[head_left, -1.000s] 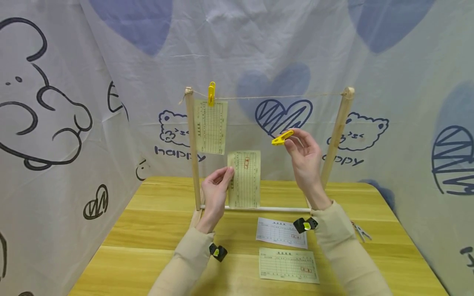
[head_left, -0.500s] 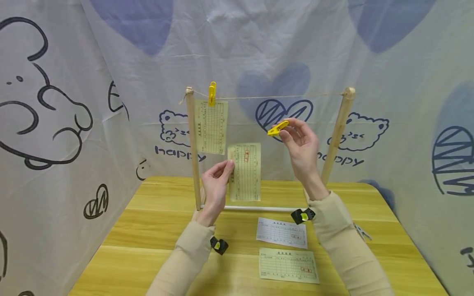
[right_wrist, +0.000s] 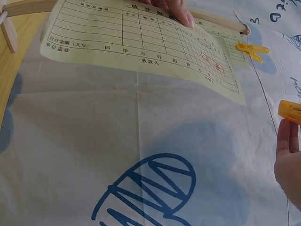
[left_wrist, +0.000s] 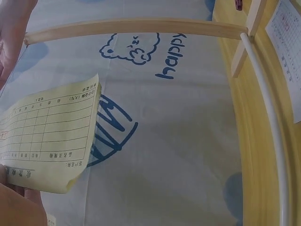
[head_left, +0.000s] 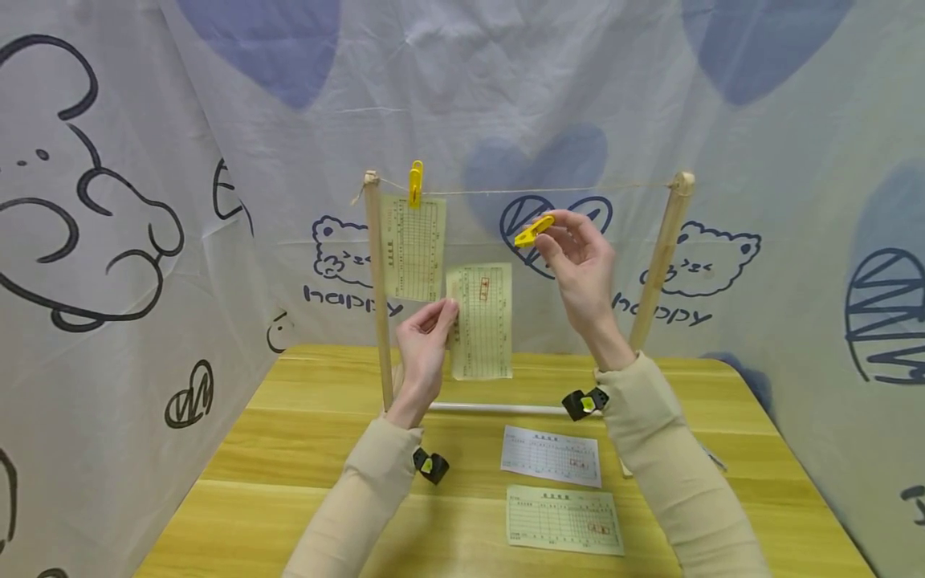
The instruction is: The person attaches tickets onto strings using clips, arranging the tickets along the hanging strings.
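Observation:
My left hand [head_left: 422, 345] pinches a yellow receipt slip [head_left: 482, 329] by its left edge, between thumb and fingers. The slip hangs upright below the string [head_left: 491, 192], with a red stamp near its top. In my right hand [head_left: 584, 265] a yellow clothespin [head_left: 535, 231] is pinched, a little under the string and up to the right of the slip. On the string's left end, another yellow clothespin [head_left: 415, 185] holds a second yellow slip [head_left: 413, 257]. The right wrist view shows the held slip [right_wrist: 108, 35] broadside and the pinched clothespin [right_wrist: 289, 111] at its right edge.
Two wooden posts [head_left: 659, 265] carry the string, and a white rod [head_left: 499, 409] joins them low down. On the wooden table [head_left: 246, 482] lie a white slip [head_left: 549, 456] and a yellow slip [head_left: 564, 520]. A grey clothespin [head_left: 714, 457] shows partly behind the right sleeve.
Both hands have risen toward the string, the left with the slip, the right with the clothespin. The right hand has also shifted left. The clipped slip and those on the table stayed put.

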Tool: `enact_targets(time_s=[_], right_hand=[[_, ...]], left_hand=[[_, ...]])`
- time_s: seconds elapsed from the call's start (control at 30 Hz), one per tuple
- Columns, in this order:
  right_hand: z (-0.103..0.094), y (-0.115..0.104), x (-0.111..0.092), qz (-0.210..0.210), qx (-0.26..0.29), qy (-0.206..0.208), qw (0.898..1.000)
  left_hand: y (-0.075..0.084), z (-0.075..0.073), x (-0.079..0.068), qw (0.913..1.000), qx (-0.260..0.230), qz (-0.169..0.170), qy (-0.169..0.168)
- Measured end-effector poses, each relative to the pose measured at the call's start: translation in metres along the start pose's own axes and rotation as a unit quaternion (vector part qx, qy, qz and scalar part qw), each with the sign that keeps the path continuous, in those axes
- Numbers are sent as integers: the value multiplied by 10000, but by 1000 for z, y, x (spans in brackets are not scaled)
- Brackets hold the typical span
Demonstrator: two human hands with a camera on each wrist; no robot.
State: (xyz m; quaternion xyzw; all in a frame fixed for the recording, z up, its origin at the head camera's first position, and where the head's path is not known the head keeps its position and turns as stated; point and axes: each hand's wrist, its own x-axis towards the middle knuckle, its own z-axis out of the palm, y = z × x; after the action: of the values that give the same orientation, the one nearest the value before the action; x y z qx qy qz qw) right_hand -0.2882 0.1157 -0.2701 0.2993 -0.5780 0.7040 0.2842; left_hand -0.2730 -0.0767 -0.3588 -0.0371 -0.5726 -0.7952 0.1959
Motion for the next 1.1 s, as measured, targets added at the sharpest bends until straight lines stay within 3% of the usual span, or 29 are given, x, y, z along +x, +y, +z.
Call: enact_targets(time_s=[0.3,0.8,1.1], right_hand=[[5,-1,11,-56,-25,-89,9999],[15,-4,31,-145,-787,-207,9966],[19,-3,40,-95,-922,-200,9955]], left_hand=[[8,6,7,9999,-89,-15,-54],[19,14,19,9993,-368,14,105],[22,17,26,9995,-288,71,58]])
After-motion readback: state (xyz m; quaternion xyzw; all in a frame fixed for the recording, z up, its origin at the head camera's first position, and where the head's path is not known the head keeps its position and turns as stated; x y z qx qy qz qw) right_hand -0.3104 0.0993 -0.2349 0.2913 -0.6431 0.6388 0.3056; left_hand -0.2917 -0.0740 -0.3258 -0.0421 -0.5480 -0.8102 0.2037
